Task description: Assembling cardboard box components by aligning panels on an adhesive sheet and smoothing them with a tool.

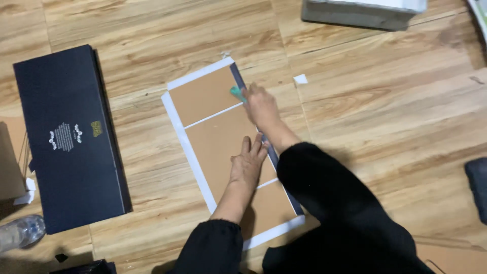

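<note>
The left hand lies flat and open on the brown card, fingers spread a little and pointing to 1 o'clock, pressing the card down on the floor. The right hand is closed around a small green tool, which sticks out of the fist toward 10 o'clock and touches the card near its top right edge. Both arms wear black sleeves that come in from 6 o'clock. The card is long and made of three brown panels with thin white lines between them. It sits on a white sheet that shows as a border along the left side, the top and the bottom. A dark strip runs along the right edge of the card, under the right hand. The card lies in the middle of the wooden floor, tilted so its top leans toward 11 o'clock. A small white scrap lies on the floor just at 2 o'clock from the right hand. Well apart at 9 o'clock lies a long dark blue box, flat on the floor. A clear bottle lies at 8 o'clock, near the box's lower corner. At 1 o'clock, by the top edge, sits a grey and white block.
</note>
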